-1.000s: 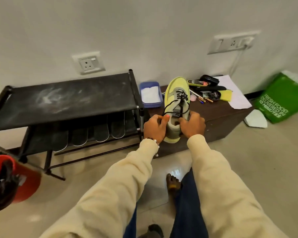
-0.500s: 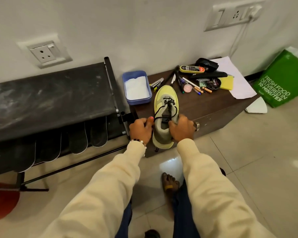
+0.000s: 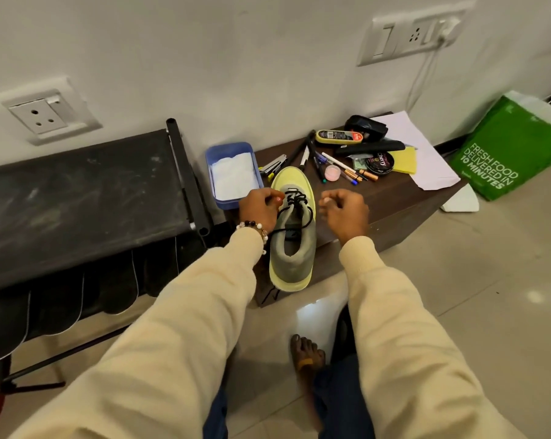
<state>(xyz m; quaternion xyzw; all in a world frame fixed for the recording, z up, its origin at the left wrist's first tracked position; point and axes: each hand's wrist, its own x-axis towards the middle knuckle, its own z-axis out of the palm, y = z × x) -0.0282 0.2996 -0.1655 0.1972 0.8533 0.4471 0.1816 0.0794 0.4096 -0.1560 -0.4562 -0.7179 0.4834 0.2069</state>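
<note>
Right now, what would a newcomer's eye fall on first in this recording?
The yellow-green shoe on the dark low cabinet, centre frame, with the left hand pinching its black laces and the curled right hand just beside it. Next, the bright green bag on the floor at far right.

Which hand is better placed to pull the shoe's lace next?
Probably the left hand: its fingers pinch the black lace on the shoe, while the right hand hangs beside it, curled, clear of the lace.
</note>
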